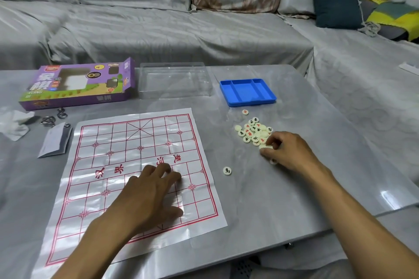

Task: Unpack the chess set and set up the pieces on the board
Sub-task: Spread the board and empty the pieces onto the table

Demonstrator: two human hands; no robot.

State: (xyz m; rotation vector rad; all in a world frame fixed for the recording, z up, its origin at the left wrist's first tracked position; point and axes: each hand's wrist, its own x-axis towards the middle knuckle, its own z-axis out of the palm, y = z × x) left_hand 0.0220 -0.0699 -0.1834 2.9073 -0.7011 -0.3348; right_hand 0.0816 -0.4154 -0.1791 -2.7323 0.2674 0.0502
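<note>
A white plastic-sheet chess board [136,142] with red lines lies flat on the table, with no pieces on it. My left hand [149,190] presses on its near half with fingers spread. A pile of several cream round chess pieces [254,131] with red and black characters lies to the right of the board. My right hand [285,149] is at the pile's near edge, fingers curled round a few pieces. One piece [227,170] lies alone between board and pile, another [245,111] just beyond the pile.
A blue compartment tray [248,92], a clear plastic lid [174,80] and the purple chess box [79,84] stand along the table's far side. A folded leaflet [55,140], metal rings [53,118] and a crumpled tissue [14,124] lie left of the board. A grey-covered sofa is behind.
</note>
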